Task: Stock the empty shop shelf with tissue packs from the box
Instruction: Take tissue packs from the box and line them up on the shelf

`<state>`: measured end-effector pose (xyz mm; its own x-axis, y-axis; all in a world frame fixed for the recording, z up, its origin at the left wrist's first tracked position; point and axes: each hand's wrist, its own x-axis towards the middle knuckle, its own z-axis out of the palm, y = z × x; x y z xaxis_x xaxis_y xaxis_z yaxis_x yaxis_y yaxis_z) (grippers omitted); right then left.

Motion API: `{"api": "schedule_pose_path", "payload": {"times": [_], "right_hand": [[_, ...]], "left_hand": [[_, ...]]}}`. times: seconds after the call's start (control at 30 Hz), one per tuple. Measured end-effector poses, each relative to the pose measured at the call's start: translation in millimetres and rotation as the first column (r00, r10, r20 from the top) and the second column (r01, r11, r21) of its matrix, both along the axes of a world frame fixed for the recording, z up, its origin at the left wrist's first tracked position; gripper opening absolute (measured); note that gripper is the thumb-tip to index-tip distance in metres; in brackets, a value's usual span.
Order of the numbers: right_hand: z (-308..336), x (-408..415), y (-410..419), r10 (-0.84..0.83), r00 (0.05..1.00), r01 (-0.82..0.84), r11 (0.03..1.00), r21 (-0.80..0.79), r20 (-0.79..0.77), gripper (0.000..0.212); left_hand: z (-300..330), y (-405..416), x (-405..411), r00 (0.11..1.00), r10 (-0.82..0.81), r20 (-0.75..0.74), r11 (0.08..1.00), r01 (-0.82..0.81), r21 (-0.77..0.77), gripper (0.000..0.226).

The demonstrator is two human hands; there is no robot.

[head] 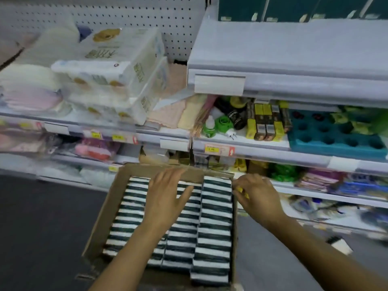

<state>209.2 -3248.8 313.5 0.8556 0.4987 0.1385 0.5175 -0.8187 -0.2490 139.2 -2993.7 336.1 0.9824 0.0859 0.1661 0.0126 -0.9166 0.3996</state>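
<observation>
I see my left hand point(165, 196) spread flat over the tissue packs point(216, 223) in the cardboard box point(100, 217), fingers straight and a little apart, palm down on the middle row. It holds nothing; the fingertips reach toward the far wall of the box. My right hand point(255, 196) sits at the box's right edge, fingers curled inward around the rim or the nearest pack at the far right corner; blur keeps me from telling which. Something yellow shows at those fingertips, too smeared to name.

The packs stand on edge in three rows, dark green and white, filling the box from just under my fingers back toward my wrists. The right row lies between my two hands.

Beyond my fingers stand the shop shelves. Up and right of my right hand is a bare white shelf point(294, 49). Below it, a shelf carries a teal tray point(336, 135) with round holes, small yellow boxes point(266, 122) and green bottles point(210, 127). Up and left of my left hand, large white tissue bundles point(113, 66) are stacked.
</observation>
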Motion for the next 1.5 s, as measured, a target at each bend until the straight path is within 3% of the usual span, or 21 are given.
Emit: {"api": "schedule_pose_path", "payload": {"times": [0.27, 0.4, 0.53, 0.67, 0.83, 0.9, 0.97, 1.07, 1.13, 1.2, 1.37, 1.5], "right_hand": [[-77, 9, -10, -0.023, 0.993, 0.017, 0.999, -0.051, -0.117, 0.015], [-102, 24, -5, 0.021, 0.977, -0.05, 0.99, -0.131, -0.212, 0.004], [-125, 38, 4, 0.054, 0.97, -0.106, 0.972, -0.21, -0.238, 0.021], [-138, 46, 14, 0.023, 0.967, -0.099, 0.951, -0.294, -0.252, 0.025], [-140, 55, 26, -0.006, 0.961, -0.109, 0.912, -0.396, -0.277, 0.025], [-142, 56, 28, -0.008, 0.96, -0.107, 0.913, -0.393, -0.28, 0.022], [-143, 56, 29, -0.008, 0.961, -0.097, 0.925, -0.366, -0.275, 0.017], [-140, 57, 32, -0.016, 0.961, -0.085, 0.932, -0.351, -0.277, 0.014], [-138, 56, 34, -0.007, 0.959, -0.097, 0.93, -0.354, -0.282, 0.014], [-135, 55, 35, -0.005, 0.957, -0.104, 0.927, -0.361, -0.29, 0.017], [-119, 56, 29, 0.074, 0.966, -0.148, 0.943, -0.298, -0.246, 0.019], [-87, 58, 18, 0.139, 0.888, -0.15, 0.989, 0.01, -0.438, 0.004]], "left_hand": [[-112, -27, -19, 0.933, 0.004, -0.359, 0.944, -0.122, -0.307, 0.04], [-146, -36, -4, 0.881, 0.023, -0.473, 0.883, -0.239, -0.403, 0.042], [-167, -45, 15, 0.866, -0.009, -0.501, 0.907, -0.204, -0.369, 0.052], [-177, -40, 33, 0.852, -0.062, -0.519, 0.946, -0.116, -0.302, 0.049], [-188, -40, 40, 0.873, -0.034, -0.487, 0.881, -0.204, -0.427, 0.025], [-188, -41, 43, 0.867, -0.042, -0.497, 0.871, -0.212, -0.443, 0.026], [-186, -42, 47, 0.862, -0.061, -0.504, 0.904, -0.166, -0.393, 0.03], [-179, -44, 50, 0.865, -0.105, -0.49, 0.984, 0.018, -0.178, 0.03], [-174, -46, 51, 0.868, -0.108, -0.484, 0.994, 0.094, -0.055, 0.025], [-173, -44, 51, 0.874, -0.116, -0.472, 0.993, 0.115, -0.032, 0.022], [-165, -29, 46, 0.895, -0.151, -0.42, 0.966, 0.042, -0.256, 0.014], [-141, -12, 38, 0.895, -0.112, -0.431, 0.827, -0.156, -0.54, 0.028]]}}
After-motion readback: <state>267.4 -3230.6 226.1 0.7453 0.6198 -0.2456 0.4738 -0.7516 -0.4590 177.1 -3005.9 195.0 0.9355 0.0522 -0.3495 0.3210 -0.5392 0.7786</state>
